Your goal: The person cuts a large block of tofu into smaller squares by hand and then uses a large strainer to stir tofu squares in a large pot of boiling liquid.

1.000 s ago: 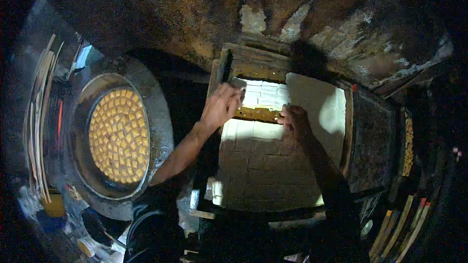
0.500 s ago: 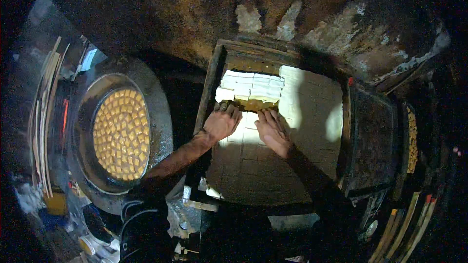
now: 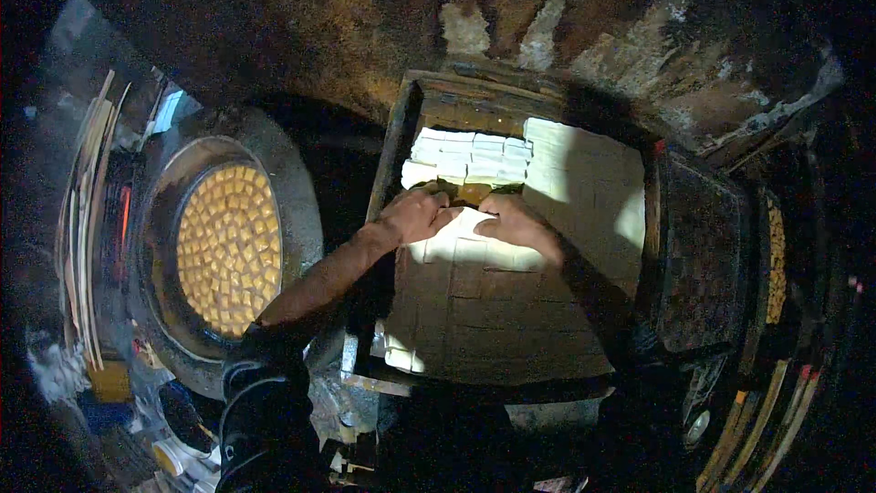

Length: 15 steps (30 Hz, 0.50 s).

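Now the bare left hand [image 3: 420,213] and bare right hand [image 3: 520,224], earlier beside the rectangular white blocks [image 3: 470,157], curl at the scored white slab's [image 3: 493,297] far edge inside the brown wooden frame [image 3: 390,141]; whether they grip, I cannot tell.

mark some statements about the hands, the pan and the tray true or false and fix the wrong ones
1. The round pan of yellow pieces is left of the wooden tray. True.
2. The left hand is in the pan. False: it is at the white blocks in the tray.
3. The right hand is near the left hand. True.
4. The white blocks are evenly lit. False: some are bright, others shadowed.
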Tool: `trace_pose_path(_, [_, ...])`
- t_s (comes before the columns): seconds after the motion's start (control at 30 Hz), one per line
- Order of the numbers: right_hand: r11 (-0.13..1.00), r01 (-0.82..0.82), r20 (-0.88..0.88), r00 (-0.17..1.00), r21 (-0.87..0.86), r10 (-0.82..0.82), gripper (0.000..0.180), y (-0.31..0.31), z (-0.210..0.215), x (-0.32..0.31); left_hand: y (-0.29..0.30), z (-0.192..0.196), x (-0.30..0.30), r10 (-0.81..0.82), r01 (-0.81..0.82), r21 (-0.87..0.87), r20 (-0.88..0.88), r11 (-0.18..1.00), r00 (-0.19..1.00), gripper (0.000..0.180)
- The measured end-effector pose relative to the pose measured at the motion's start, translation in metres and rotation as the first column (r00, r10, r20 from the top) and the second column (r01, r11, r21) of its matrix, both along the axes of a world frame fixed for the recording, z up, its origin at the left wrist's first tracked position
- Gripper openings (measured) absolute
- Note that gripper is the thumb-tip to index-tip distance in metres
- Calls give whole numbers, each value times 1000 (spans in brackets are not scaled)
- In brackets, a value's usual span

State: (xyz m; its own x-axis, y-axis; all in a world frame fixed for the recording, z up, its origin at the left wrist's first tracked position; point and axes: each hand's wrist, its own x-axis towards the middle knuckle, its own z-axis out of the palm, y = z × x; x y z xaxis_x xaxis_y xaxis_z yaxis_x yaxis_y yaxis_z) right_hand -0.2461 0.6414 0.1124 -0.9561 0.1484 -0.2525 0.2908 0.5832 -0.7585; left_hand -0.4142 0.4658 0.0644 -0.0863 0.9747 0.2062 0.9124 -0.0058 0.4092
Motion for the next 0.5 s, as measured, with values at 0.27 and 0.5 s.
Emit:
trace_pose_path(0.27, [989, -107, 208, 970, -97, 126, 46, 11, -1, -17, 17, 17, -14, -5, 90, -172, 438, 981, 899, 36])
trace_pose_path(0.5, [979, -163, -98, 980, 120, 175, 43, 5, -9, -7, 17, 42, -10, -30, 138, -311, 329, 940, 944, 46])
